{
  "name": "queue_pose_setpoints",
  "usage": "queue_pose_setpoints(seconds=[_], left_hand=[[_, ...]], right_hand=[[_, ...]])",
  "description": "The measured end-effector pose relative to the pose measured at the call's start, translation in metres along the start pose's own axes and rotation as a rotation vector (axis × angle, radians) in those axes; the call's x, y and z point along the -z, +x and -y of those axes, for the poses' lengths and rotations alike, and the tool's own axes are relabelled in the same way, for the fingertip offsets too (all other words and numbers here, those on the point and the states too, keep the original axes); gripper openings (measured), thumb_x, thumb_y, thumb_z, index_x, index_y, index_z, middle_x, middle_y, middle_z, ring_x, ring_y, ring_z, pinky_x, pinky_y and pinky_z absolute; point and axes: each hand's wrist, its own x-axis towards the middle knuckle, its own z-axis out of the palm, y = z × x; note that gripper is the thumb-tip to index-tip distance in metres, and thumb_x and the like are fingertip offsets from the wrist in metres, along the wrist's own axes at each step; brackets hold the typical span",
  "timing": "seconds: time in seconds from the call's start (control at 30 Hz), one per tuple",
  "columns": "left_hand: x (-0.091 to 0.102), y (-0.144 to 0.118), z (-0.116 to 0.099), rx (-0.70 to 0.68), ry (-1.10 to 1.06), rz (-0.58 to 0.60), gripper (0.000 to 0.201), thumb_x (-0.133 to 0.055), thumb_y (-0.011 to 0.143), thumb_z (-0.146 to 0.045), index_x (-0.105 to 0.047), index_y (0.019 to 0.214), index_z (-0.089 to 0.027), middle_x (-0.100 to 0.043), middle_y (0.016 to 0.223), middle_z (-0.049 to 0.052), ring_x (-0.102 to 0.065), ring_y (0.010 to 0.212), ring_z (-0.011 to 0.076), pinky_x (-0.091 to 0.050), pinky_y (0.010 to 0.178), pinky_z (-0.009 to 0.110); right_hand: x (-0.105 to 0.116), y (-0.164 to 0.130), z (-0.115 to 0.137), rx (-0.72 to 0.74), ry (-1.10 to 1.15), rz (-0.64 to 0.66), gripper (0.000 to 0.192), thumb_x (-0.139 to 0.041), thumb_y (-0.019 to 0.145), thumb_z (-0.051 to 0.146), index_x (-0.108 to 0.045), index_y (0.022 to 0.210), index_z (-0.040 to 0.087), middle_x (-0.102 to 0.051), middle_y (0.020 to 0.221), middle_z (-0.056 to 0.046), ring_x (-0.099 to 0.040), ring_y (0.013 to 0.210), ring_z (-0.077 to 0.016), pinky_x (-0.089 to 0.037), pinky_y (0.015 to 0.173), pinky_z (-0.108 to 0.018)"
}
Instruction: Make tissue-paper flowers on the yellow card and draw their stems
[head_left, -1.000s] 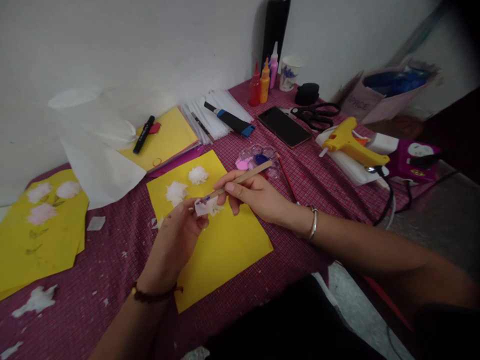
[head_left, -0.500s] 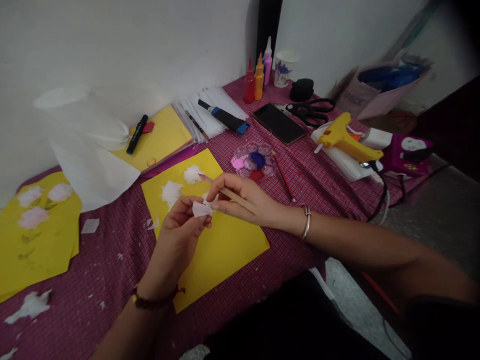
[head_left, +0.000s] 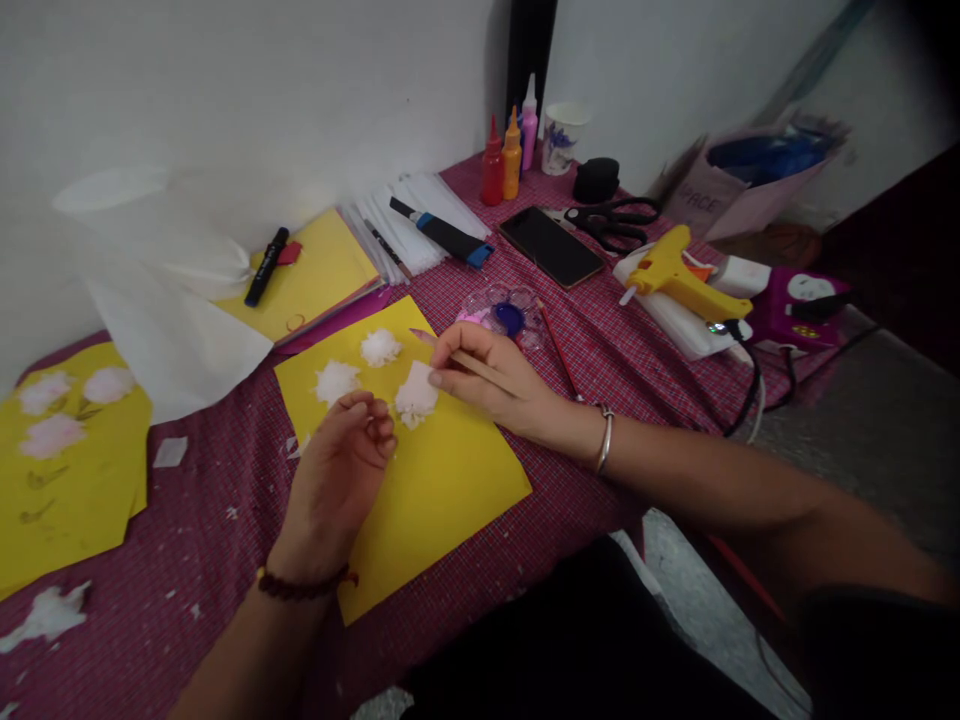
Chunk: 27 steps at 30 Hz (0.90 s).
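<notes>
My right hand [head_left: 487, 375] is closed around a thin wooden paintbrush [head_left: 484, 372] with a pinkish tip pointing up left. The same fingers pinch a small white paper square [head_left: 420, 378], which overlaps a white fluffy paper clump [head_left: 415, 408] on the yellow sheet [head_left: 435, 510]. Loosely curled, my left hand [head_left: 341, 460] hovers over the sheet's left part with nothing visible in it. Two more white fluffy clumps lie on the sheet, one at the upper middle [head_left: 380, 347] and one at the left [head_left: 337, 381].
A paint palette [head_left: 510, 312] and red pencil [head_left: 559, 350] lie behind my right hand. Farther back are a phone [head_left: 551, 245], scissors [head_left: 615, 222], paint bottles [head_left: 493, 170] and a yellow glue gun [head_left: 686, 280]. Another decorated yellow sheet [head_left: 75, 510] is at the left.
My left hand has let go of the white paper piece and drawn back left and down. My right hand now holds the paper against the clump on the sheet, brush still in its fingers.
</notes>
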Motion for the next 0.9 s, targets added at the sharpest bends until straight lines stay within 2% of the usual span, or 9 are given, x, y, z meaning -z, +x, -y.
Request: queue_pose_setpoints(seconds=[0.1, 0.23, 0.33, 0.47, 0.57, 0.67, 0.9], left_hand=[[-0.003, -0.001, 0.006, -0.117, 0.168, 0.019, 0.015, -0.074, 0.069, -0.026, -0.067, 0.079, -0.018, -0.055, 0.061, -0.005, -0.048, 0.051, 0.0067, -0.041, 0.045, 0.018], [-0.014, -0.006, 0.016, -0.203, 0.356, 0.030, 0.020, -0.078, 0.065, -0.023, -0.071, 0.082, -0.018, -0.061, 0.069, -0.003, -0.047, 0.055, 0.0059, -0.039, 0.049, 0.018], [-0.017, -0.006, 0.015, -0.195, 0.257, -0.007, 0.014, -0.079, 0.064, -0.020, -0.070, 0.074, -0.017, -0.065, 0.073, -0.001, -0.053, 0.062, 0.0072, -0.043, 0.057, 0.019], [-0.010, -0.003, 0.009, -0.186, 0.113, -0.056, 0.015, -0.079, 0.065, -0.017, -0.068, 0.075, -0.018, -0.068, 0.073, -0.001, -0.061, 0.067, 0.0089, -0.044, 0.058, 0.018], [-0.006, -0.001, 0.007, -0.194, 0.118, -0.066, 0.015, -0.079, 0.065, -0.016, -0.068, 0.074, -0.017, -0.067, 0.068, -0.001, -0.060, 0.061, 0.0078, -0.044, 0.056, 0.018], [-0.006, 0.000, 0.009, -0.219, 0.145, -0.068, 0.013, -0.079, 0.065, -0.016, -0.068, 0.071, -0.016, -0.067, 0.066, -0.001, -0.058, 0.059, 0.0075, -0.044, 0.055, 0.019], [-0.007, -0.002, 0.010, -0.242, 0.190, -0.061, 0.010, -0.078, 0.064, -0.017, -0.072, 0.072, -0.017, -0.065, 0.064, -0.001, -0.054, 0.057, 0.0078, -0.042, 0.054, 0.020]], right_hand=[[0.000, 0.000, -0.002, -0.052, -0.009, 0.012, 0.012, -0.061, 0.078, 0.021, -0.050, 0.083, 0.019, -0.050, 0.075, 0.003, -0.046, 0.068, -0.0113, -0.040, 0.064, -0.026], [-0.004, -0.002, -0.002, -0.057, -0.052, 0.082, 0.012, -0.062, 0.077, 0.020, -0.052, 0.083, 0.017, -0.054, 0.078, 0.001, -0.050, 0.070, -0.0120, -0.042, 0.065, -0.026], [-0.004, -0.003, 0.002, -0.042, 0.007, 0.094, 0.012, -0.059, 0.084, 0.024, -0.056, 0.094, 0.016, -0.060, 0.085, -0.001, -0.056, 0.076, -0.0120, -0.046, 0.070, -0.027], [0.000, -0.003, 0.008, 0.017, 0.056, 0.054, 0.031, -0.045, 0.097, 0.040, -0.062, 0.109, 0.017, -0.063, 0.081, -0.002, -0.055, 0.066, -0.0100, -0.047, 0.062, -0.024], [0.001, -0.005, 0.010, 0.045, 0.032, 0.124, 0.040, -0.042, 0.098, 0.046, -0.067, 0.103, 0.016, -0.062, 0.078, -0.003, -0.054, 0.063, -0.0098, -0.046, 0.057, -0.023], [-0.001, -0.008, 0.010, 0.037, -0.027, 0.197, 0.039, -0.044, 0.097, 0.046, -0.069, 0.098, 0.015, -0.063, 0.078, -0.003, -0.055, 0.065, -0.0101, -0.046, 0.057, -0.023], [-0.004, -0.008, 0.005, 0.064, -0.094, 0.195, 0.035, -0.044, 0.098, 0.040, -0.069, 0.100, 0.016, -0.063, 0.081, -0.004, -0.056, 0.069, -0.0102, -0.047, 0.058, -0.021]])
